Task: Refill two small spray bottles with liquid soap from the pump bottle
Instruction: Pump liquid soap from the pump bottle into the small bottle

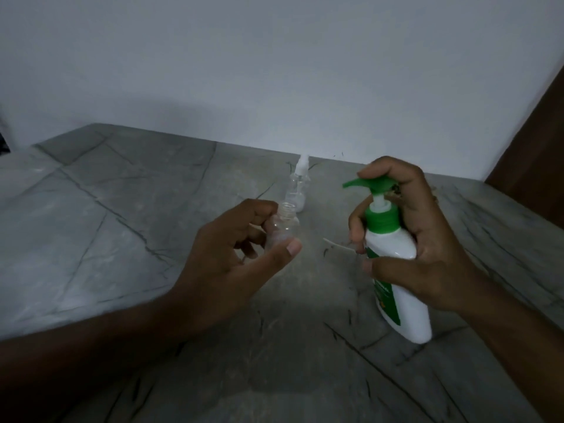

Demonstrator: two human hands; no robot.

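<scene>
My left hand [235, 257] holds a small clear spray bottle [282, 225] between thumb and fingers, its neck uncapped and pointing up. My right hand [418, 239] grips a white pump bottle [396, 288] with a green collar and green pump head, index finger resting on top of the pump. The green nozzle [351, 183] points left toward the small bottle, a short gap apart. A second clear spray bottle [297, 190] with its white sprayer on stands on the counter behind. A thin white sprayer tube [337, 244] lies on the counter between my hands.
The grey marble-patterned counter [122, 224] runs to a white wall [274, 71] at the back. A dark brown panel [534, 154] stands at the far right. The counter's left end drops away near the frame's left edge.
</scene>
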